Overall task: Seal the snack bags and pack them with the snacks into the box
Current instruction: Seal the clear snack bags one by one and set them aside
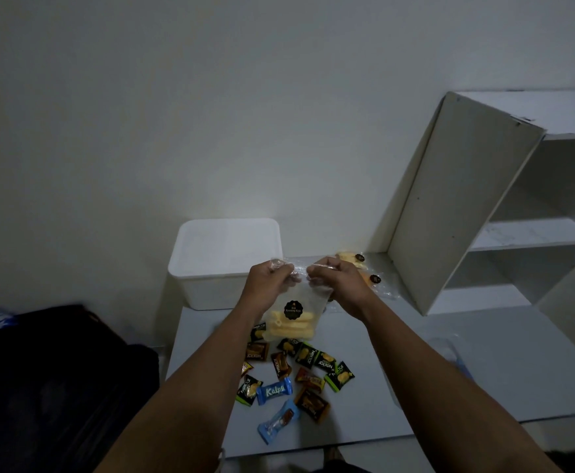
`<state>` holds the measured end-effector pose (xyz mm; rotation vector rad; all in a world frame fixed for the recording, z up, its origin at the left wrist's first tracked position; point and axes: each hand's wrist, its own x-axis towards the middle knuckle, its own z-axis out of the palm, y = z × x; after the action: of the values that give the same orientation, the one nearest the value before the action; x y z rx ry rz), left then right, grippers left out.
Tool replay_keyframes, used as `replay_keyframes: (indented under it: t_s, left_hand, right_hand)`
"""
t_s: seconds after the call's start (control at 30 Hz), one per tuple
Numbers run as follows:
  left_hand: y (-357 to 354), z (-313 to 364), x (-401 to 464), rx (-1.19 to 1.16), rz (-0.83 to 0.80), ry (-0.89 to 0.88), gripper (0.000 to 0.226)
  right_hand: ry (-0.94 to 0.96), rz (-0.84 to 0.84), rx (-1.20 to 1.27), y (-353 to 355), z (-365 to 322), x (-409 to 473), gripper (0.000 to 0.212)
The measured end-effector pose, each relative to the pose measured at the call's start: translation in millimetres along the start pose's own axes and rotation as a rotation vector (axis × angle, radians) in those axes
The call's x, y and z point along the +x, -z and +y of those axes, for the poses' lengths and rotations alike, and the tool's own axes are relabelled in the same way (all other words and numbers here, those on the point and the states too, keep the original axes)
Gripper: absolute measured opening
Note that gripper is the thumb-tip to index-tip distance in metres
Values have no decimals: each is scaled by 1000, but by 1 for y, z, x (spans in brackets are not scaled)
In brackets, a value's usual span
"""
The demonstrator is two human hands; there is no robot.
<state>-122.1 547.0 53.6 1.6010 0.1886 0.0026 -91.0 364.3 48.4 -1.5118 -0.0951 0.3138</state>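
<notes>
White table (449,353); hands' grip on bag (291,317)

A clear snack bag (291,310) shows pale yellow sticks and a round black label with gold lettering. Small wrapped snacks (299,370) below are green-and-black, brown-and-orange, and light blue with white lettering. The box (211,285), table (466,363) and shelf unit (466,199) are white.

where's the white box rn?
Head view: the white box sits at the table's far edge against the wall, left of centre, just behind the left hand and the held snack bag.
</notes>
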Motion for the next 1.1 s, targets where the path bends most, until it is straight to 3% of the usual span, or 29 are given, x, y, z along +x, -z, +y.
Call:
replay_keyframes:
  t_s: [0.3, 0.5, 0.67, 0.83, 1.1]
  left_hand:
    - [-5, 0, -1, 38, -47, -16, 18]
    - [-9, -6, 0, 147, -91, -49, 18]
    - [-15, -3, 1, 165, -138, -60, 19]
    - [-20, -4, 5, 106, -120, -39, 26]
    - [-22, -4, 10, 173, -179, -11, 28]
  right_hand:
    - [18, -13, -13, 9, 3, -6, 7]
    - [-20, -17, -179, 21, 3, -5, 8]
    - [-13, -1, -195, 29, 1, -7, 22]
    - [-24, 56, -163, 34, 1, -7, 20]
    - [-5, -10, -265, 39, 2, -4, 10]
